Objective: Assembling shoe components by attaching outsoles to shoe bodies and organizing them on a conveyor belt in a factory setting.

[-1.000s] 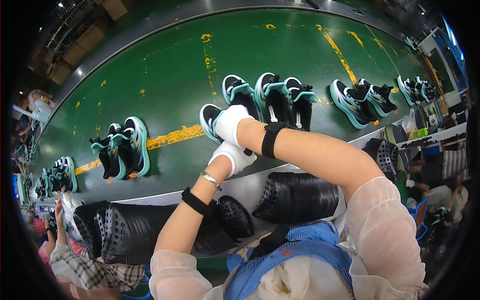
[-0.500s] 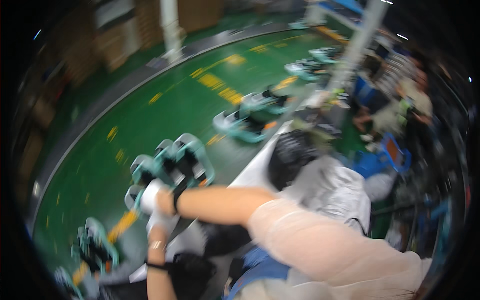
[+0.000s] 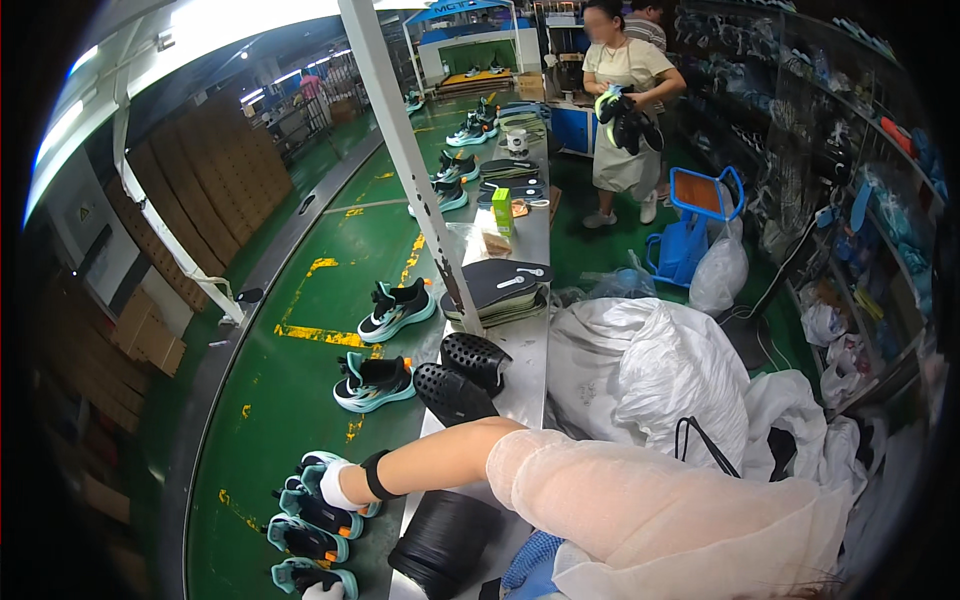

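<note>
My right hand (image 3: 340,486) at the far shoe (image 3: 319,460) of four on the green surface (image 3: 232,440), my left hand (image 3: 325,592) at the nearest shoe (image 3: 288,575), whether either grip is closed I cannot tell

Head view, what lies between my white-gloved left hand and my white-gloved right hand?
Black sneakers with white-and-teal soles stand side by side between your left hand and right hand, as the head view shows.

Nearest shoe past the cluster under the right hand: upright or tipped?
Upright: the shoe stands sole down on the green surface, opening facing up.
</note>
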The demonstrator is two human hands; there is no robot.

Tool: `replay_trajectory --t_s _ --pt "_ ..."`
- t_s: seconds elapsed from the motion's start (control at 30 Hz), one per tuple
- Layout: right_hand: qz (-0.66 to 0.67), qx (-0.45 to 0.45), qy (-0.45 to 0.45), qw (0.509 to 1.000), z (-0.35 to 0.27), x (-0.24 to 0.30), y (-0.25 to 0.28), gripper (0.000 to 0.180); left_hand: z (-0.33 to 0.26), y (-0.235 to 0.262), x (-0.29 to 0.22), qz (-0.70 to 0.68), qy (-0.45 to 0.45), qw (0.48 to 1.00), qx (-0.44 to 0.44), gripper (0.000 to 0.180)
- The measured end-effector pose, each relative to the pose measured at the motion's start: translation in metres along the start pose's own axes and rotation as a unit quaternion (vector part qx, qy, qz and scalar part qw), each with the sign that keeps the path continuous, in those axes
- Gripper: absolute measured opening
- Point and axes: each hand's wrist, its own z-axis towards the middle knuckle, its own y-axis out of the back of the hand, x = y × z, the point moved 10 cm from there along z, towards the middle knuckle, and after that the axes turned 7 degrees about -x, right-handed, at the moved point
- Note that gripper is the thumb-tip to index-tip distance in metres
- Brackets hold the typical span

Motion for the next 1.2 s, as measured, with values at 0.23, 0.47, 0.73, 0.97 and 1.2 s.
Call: replay_trajectory --t_s 0.23,0.47,0.73,0.97,1.2 --pt "-0.078 0.022 0.037 0.996 0.052 -0.012 -0.093 0.020 0.025 -0.049 0.120 0.014 0.023 1.000 0.000 0.055" --pt "-0.045 -0.022 -0.013 0.999 0.076 -0.021 -0.137 0.020 0.013 0.021 0.019 -0.036 0.069 0.996 -0.034 0.046" --pt "-0.039 0.140 0.067 0.987 0.071 0.010 -0.163 0.037 -0.021 0.063 -0.068 -0.065 -0.123 0.978 -0.157 0.044" --pt "-0.066 0.122 0.064 0.988 0.067 -0.023 -0.155 0.024 0.026 0.002 -0.049 -0.057 -0.104 0.988 -0.099 0.049" --pt "-0.328 -0.132 -0.027 0.935 0.075 -0.071 -0.154 0.024 0.029 -0.078 -0.059 -0.024 -0.108 0.991 0.078 0.049"
